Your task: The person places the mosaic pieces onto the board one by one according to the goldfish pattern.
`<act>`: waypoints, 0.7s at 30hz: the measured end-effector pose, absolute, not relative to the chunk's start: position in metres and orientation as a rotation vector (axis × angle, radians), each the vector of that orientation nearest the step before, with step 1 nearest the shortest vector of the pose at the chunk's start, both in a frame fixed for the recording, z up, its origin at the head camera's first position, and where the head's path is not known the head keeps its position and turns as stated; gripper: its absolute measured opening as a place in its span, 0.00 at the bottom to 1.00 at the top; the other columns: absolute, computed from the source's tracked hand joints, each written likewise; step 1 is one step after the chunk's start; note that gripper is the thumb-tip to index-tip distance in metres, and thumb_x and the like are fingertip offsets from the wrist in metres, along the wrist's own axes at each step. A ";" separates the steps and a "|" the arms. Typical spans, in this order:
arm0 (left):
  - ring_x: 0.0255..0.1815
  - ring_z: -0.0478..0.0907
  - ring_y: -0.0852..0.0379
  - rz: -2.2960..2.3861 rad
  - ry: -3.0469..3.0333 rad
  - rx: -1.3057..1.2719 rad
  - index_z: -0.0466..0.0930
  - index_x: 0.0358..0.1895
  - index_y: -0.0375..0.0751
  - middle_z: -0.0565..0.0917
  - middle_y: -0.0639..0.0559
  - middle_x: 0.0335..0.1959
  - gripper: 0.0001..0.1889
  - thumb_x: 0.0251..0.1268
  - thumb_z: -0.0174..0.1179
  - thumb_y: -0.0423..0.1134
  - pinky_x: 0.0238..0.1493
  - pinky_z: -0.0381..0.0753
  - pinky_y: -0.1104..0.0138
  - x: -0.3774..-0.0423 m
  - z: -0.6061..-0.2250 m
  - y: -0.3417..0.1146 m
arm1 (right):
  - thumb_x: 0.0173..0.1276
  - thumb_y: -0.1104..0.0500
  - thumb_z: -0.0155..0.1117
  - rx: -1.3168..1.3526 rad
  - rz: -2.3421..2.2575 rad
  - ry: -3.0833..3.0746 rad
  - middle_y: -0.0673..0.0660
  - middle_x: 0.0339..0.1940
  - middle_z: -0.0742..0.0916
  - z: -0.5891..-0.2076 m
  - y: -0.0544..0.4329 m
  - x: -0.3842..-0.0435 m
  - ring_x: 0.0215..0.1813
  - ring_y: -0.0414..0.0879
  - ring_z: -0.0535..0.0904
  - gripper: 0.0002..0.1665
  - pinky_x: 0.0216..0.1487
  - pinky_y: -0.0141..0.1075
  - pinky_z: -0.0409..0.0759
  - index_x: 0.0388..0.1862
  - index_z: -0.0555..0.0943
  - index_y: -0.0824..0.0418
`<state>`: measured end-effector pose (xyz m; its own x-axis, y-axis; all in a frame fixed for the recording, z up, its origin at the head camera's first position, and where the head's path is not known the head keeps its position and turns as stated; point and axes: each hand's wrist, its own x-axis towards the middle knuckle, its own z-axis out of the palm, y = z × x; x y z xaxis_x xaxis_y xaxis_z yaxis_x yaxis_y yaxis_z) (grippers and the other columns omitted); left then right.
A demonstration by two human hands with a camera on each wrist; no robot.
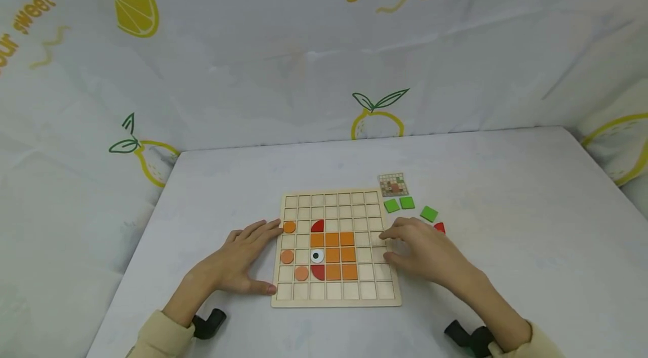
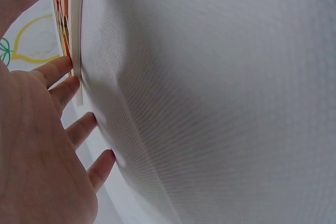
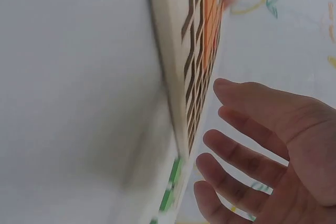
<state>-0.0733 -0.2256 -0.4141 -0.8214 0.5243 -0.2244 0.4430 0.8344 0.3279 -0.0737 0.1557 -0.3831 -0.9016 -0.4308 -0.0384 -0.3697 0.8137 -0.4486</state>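
A wooden grid board (image 1: 367, 290) lies on the table with coloured pieces in its cells. Orange squares (image 1: 332, 255) form a block, beside a white eye piece (image 1: 316, 255) and two red quarter-round pieces (image 1: 317, 272). Three orange discs, one an orange disc (image 1: 289, 227), sit towards the left side. My left hand (image 1: 237, 261) is spread along the board's left edge, fingertips and thumb touching it. Over the right edge hovers my right hand (image 1: 424, 250), fingers bent loosely and apart; the right wrist view shows nothing between thumb and fingers (image 3: 236, 156).
Beyond the board's upper right corner lies a small pattern card (image 1: 392, 184). Three green squares lie near it, among them a green square (image 1: 429, 213). A red piece (image 1: 440, 227) shows partly behind my right hand. White patterned cloth (image 1: 263, 76) rises behind the table.
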 end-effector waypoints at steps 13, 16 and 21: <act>0.83 0.56 0.38 0.382 2.708 0.739 0.59 0.79 0.50 0.58 0.51 0.84 0.56 0.48 0.71 0.71 0.71 0.62 0.35 -0.073 -0.415 -0.226 | 0.54 0.60 0.80 -0.475 -0.642 2.915 0.60 0.45 0.89 -0.394 0.223 -0.090 0.41 0.50 0.83 0.19 0.39 0.47 0.84 0.46 0.90 0.63; 0.83 0.56 0.38 0.382 2.709 0.741 0.59 0.79 0.51 0.57 0.51 0.84 0.56 0.48 0.71 0.71 0.71 0.62 0.35 -0.073 -0.416 -0.226 | 0.54 0.61 0.80 -0.470 -0.617 2.912 0.61 0.45 0.89 -0.398 0.228 -0.091 0.43 0.53 0.83 0.19 0.41 0.50 0.84 0.46 0.90 0.64; 0.83 0.56 0.38 0.376 2.712 0.742 0.59 0.79 0.51 0.58 0.51 0.84 0.56 0.48 0.71 0.71 0.71 0.62 0.35 -0.073 -0.416 -0.226 | 0.52 0.63 0.79 -0.472 -0.554 2.911 0.60 0.42 0.89 -0.399 0.235 -0.090 0.45 0.57 0.80 0.20 0.44 0.53 0.83 0.46 0.90 0.64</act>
<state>-0.0735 -0.2261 -0.4160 -0.8203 0.5283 -0.2192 0.4488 0.8321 0.3259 -0.0896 0.2353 -0.3992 -0.9409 -0.3294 -0.0784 -0.2775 0.8829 -0.3787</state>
